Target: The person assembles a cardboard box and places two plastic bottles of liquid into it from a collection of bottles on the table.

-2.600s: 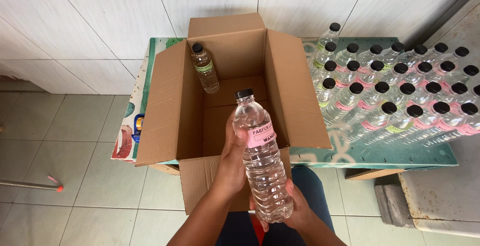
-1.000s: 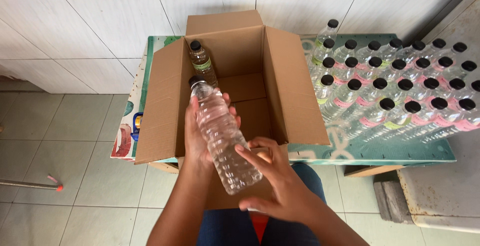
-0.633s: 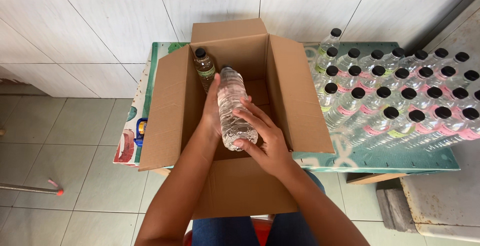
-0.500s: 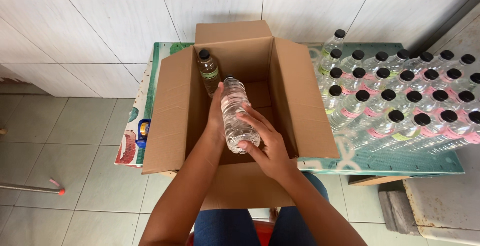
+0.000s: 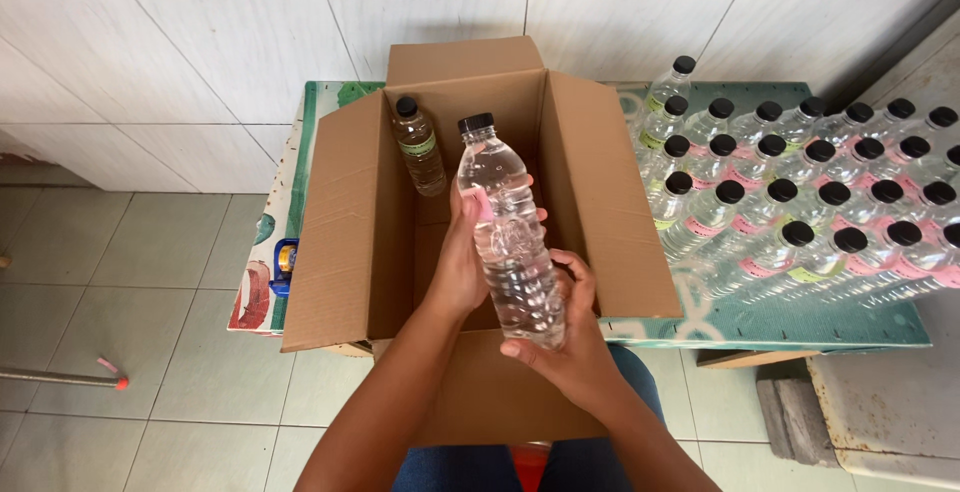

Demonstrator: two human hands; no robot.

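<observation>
- Bottle (image 5: pixel 508 237): clear plastic, black cap, pink label band, full; I hold it tilted above the open cardboard box (image 5: pixel 340 242).
- My left hand (image 5: pixel 462 267) is wrapped around its middle; my right hand (image 5: pixel 565 337) cups the base, both closed firmly on it.
- Handling, by my judgement: fairly heavy, thin walls that dent under squeeze, smooth and possibly slippery; best gripped at ribbed waist with base supported.
- One amber bottle (image 5: pixel 418 148) stands in the box's far left corner.
- Capped bottles (image 5: pixel 790 192) crowd the table (image 5: pixel 780 324) beside the box.
</observation>
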